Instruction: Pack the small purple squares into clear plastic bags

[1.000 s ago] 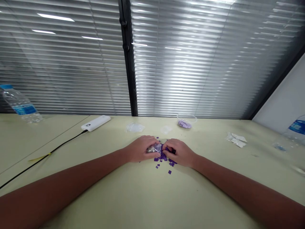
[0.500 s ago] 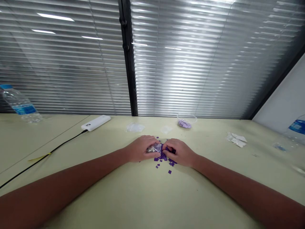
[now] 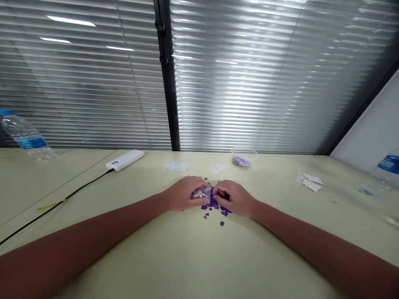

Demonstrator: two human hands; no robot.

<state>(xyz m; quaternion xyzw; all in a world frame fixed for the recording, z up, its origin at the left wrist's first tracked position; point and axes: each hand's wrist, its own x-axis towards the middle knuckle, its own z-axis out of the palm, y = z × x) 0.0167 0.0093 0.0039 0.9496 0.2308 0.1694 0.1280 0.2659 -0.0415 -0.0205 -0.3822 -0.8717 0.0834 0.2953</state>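
Observation:
Fingers and thumb of my left hand (image 3: pixel 183 193) are wrapped around a small clear plastic bag (image 3: pixel 202 192), which lies low over the table with its right end toward the other hand. Small purple squares (image 3: pixel 213 203) are heaped and scattered between and below both hands. My right hand (image 3: pixel 234 198) is closed in a pinch at the bag's right end, over the heap. What its fingertips hold, if anything, is too small to make out. One loose purple square (image 3: pixel 222 223) lies nearer to me, apart from the heap.
Behind the hands are flat clear plastic bags (image 3: pixel 177 165) and a round clear dish (image 3: pixel 242 161) of lilac pieces. A white power bank (image 3: pixel 125 160) with a black cable lies left. Crumpled white paper (image 3: pixel 309 181) is at right. Bottles (image 3: pixel 27 139) stand toward both sides; window blinds rise behind.
Almost nothing differs. Both hands keep their grip and place at the heap, and the whole view has shifted very slightly.

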